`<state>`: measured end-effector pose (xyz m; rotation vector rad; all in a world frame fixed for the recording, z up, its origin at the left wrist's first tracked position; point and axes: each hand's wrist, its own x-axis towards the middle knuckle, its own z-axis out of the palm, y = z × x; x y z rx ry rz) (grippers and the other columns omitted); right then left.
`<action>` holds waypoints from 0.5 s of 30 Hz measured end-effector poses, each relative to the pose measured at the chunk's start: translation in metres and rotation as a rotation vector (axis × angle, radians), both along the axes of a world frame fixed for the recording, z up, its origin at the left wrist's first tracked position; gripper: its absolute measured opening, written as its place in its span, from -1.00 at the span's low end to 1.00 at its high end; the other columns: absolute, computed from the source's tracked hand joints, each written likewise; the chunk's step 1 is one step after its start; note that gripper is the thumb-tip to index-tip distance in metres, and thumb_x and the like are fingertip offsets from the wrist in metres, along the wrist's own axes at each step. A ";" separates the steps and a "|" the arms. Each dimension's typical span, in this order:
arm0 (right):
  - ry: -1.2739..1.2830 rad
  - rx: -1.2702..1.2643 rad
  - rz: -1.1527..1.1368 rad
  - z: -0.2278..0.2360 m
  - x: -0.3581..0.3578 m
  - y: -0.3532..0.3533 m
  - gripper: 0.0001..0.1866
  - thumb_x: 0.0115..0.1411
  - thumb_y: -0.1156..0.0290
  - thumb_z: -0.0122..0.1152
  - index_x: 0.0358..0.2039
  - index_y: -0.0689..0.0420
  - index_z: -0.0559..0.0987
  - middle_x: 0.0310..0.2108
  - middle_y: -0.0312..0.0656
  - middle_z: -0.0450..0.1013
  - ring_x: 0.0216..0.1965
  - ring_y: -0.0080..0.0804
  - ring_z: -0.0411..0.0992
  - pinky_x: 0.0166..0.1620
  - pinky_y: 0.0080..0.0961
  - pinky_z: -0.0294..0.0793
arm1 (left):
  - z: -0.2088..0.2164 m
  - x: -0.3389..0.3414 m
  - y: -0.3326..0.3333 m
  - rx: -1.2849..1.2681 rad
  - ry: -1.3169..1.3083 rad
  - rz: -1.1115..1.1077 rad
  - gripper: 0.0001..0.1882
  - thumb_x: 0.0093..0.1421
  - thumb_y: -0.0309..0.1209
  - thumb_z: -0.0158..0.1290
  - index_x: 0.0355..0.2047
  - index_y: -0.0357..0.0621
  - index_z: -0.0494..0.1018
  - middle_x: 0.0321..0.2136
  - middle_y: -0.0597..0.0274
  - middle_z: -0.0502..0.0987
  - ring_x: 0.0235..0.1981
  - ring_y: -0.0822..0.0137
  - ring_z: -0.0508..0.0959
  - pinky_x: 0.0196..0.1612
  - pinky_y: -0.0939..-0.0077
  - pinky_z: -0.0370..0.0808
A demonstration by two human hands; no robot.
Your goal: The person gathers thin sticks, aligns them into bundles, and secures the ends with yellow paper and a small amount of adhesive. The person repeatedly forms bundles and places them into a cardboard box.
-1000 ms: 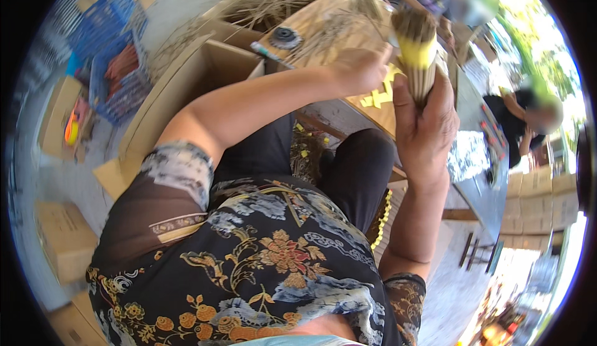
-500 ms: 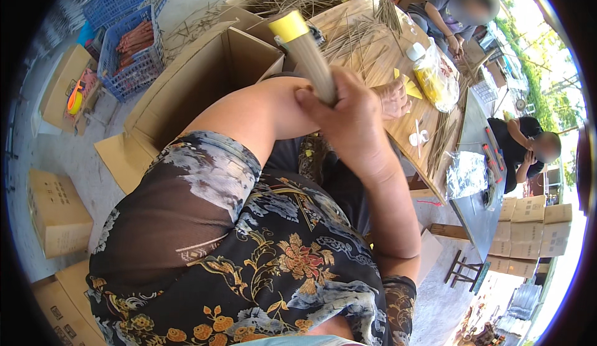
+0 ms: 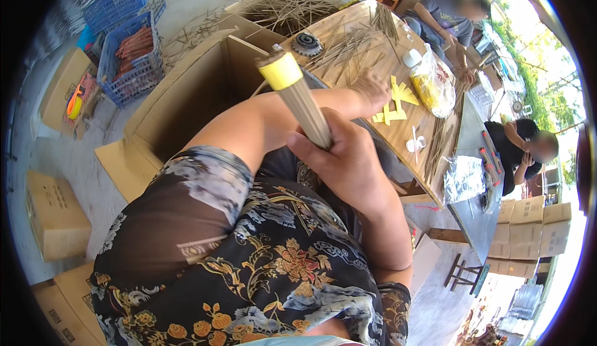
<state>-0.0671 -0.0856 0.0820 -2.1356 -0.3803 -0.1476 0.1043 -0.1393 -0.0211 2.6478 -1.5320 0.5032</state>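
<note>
So we've got our right hand [image 3: 348, 159] wrapped firmly round the bare lower end of a stick bundle [image 3: 306, 111], which tips off to 11 o'clock from our fist, yellow band [image 3: 280, 70] at the top. Good spot to grip, imo: fingers clear of the band, and a snug, even squeeze should stop the thin sticks slipping lengthwise.

Our left forearm [image 3: 261, 112] crosses behind the bundle, so we'd mind not knocking the two together. The left hand [image 3: 370, 91] is over the wooden table [image 3: 395, 139] at 1 o'clock, just beside some yellow strips [image 3: 408, 95]; can't tell if the fingers hold anything. If we're after a strip, we'd peel off just one by its edge.

Clutter-wise: a small white cup [image 3: 421, 142] near 3 o'clock, a clear plastic bag [image 3: 439, 91] at 2, loose sticks [image 3: 351, 42] at 12. Out at 10, a big open carton [image 3: 158, 88] crowds our left elbow side, with a blue crate [image 3: 111, 75] beyond.
</note>
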 end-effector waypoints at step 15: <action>-0.212 -0.303 -0.496 -0.042 0.011 -0.059 -0.73 0.02 0.29 0.17 -0.48 0.19 0.32 -0.64 -0.11 0.34 -0.61 -0.20 0.36 -0.57 -0.43 0.35 | 0.056 -0.076 0.143 -1.357 1.385 -0.256 -0.66 0.15 -0.34 -0.03 -0.13 -0.33 0.36 -0.31 0.19 0.47 -0.31 0.44 0.44 -0.21 0.57 0.37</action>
